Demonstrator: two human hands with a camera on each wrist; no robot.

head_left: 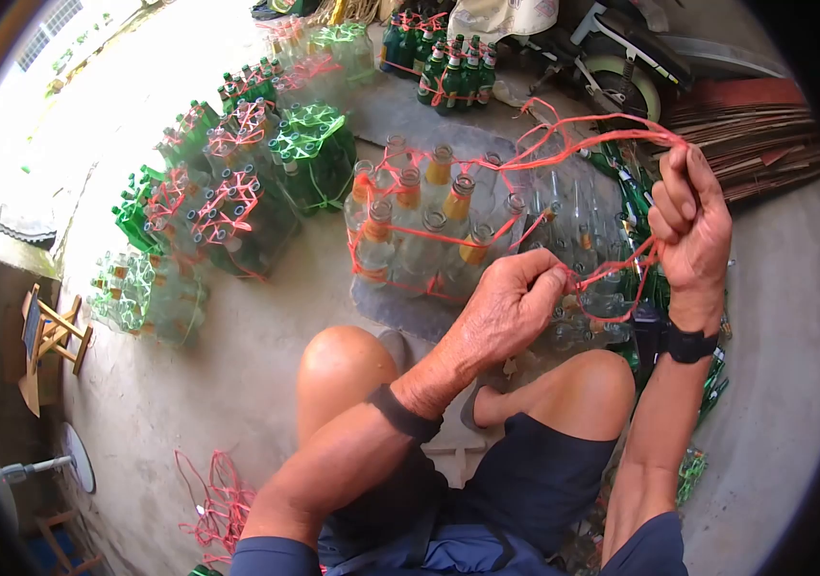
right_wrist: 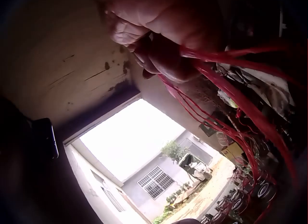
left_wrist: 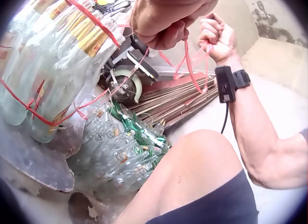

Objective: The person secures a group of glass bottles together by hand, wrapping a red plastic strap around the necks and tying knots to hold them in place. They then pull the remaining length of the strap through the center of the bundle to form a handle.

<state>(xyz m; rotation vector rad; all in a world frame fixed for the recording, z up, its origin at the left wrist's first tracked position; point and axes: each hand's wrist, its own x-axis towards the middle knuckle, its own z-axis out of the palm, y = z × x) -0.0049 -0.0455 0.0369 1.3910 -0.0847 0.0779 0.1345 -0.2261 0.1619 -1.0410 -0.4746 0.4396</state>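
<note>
A bundle of clear glass bottles (head_left: 408, 252) stands upright on a dark mat in front of the knees, with red plastic twine (head_left: 420, 233) wound round its sides and necks. My left hand (head_left: 511, 302) pinches the twine between thumb and fingers at the bundle's near right corner. Raised to the right, my right hand (head_left: 688, 216) grips several strands of the same twine, which run from its fingers back to the bottle necks and down toward the left hand. In the right wrist view the red strands (right_wrist: 250, 113) hang from the curled fingers.
Tied bundles of bottles (head_left: 237, 211) stand at the left, and more green ones (head_left: 458, 72) at the back. Loose clear bottles (head_left: 578, 226) lie right of the bundle. A wheeled vehicle (head_left: 621, 82) and flattened cardboard (head_left: 746, 134) are at the back right. Tangled red twine (head_left: 218, 504) lies lower left.
</note>
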